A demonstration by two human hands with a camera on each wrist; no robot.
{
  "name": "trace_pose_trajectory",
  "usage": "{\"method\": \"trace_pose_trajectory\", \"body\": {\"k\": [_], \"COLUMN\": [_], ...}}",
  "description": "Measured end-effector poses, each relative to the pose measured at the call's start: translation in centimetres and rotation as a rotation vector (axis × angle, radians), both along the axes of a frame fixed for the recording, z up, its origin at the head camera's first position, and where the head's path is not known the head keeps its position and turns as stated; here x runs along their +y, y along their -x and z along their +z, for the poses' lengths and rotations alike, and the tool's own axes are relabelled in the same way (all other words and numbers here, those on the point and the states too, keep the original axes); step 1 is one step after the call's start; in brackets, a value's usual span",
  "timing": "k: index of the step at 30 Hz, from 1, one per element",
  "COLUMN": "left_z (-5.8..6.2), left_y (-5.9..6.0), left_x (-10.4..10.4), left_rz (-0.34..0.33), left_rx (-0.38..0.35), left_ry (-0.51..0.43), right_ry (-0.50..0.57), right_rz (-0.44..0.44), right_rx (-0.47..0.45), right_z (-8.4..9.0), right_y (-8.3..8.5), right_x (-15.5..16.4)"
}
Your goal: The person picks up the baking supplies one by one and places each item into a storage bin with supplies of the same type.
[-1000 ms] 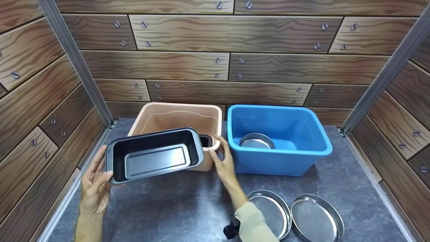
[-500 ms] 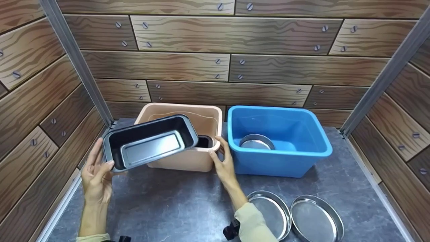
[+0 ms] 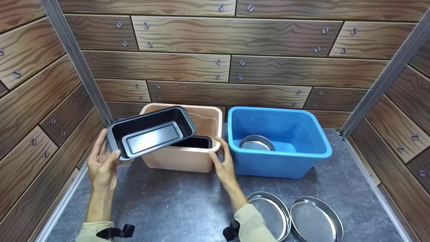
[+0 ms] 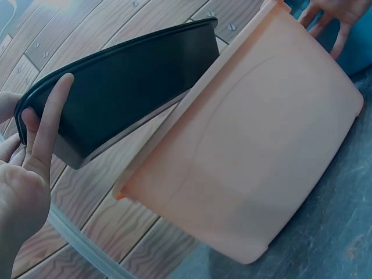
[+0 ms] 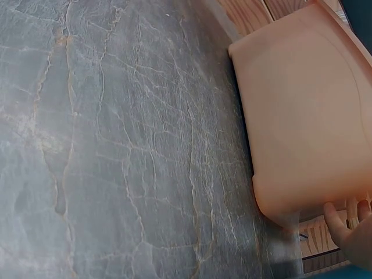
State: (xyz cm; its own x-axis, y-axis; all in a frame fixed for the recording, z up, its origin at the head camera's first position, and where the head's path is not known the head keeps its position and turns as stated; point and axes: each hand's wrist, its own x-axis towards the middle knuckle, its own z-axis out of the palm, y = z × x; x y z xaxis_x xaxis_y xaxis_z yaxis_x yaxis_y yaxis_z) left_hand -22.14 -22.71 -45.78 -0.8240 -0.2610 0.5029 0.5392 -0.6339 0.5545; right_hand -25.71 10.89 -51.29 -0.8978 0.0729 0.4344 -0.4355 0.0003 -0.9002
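My left hand [image 3: 103, 168] grips the left end of a dark rectangular loaf pan [image 3: 153, 134], thumb on the near rim and fingers behind. The pan is tilted, its inside facing me, and overlaps the left part of the peach bin [image 3: 181, 159] in the head view. In the left wrist view the pan's dark outer side [image 4: 128, 93] shows close over the bin's rim. My right hand [image 3: 225, 166] holds the bin's near right corner, thumb outside, fingers at the rim. Inside the bin lies another dark pan [image 3: 196, 142], partly hidden.
A blue bin [image 3: 278, 164] stands to the right with a round metal pan [image 3: 257, 143] inside. Two more round pans, a left one [image 3: 268, 211] and a right one [image 3: 315, 218], lie on the grey table [image 3: 168, 205]. Wood-patterned walls [image 3: 215, 37] enclose the back and sides.
The left hand has raised the loaf pan away from me, toward the back and over the peach bin, showing more of the pan inside. The right hand stays at the bin's corner.
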Motion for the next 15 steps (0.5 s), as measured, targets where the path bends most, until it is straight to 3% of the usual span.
{"method": "trace_pose_trajectory", "body": {"k": [15], "left_z": [0.1], "left_y": [2.1], "left_x": [0.6], "left_rz": [-0.002], "left_rx": [-0.062], "left_ry": [0.087], "right_ry": [-0.027], "right_rz": [-0.006], "right_rx": [-0.030], "right_z": [0.3], "right_y": [-0.2], "right_x": [0.1]}}
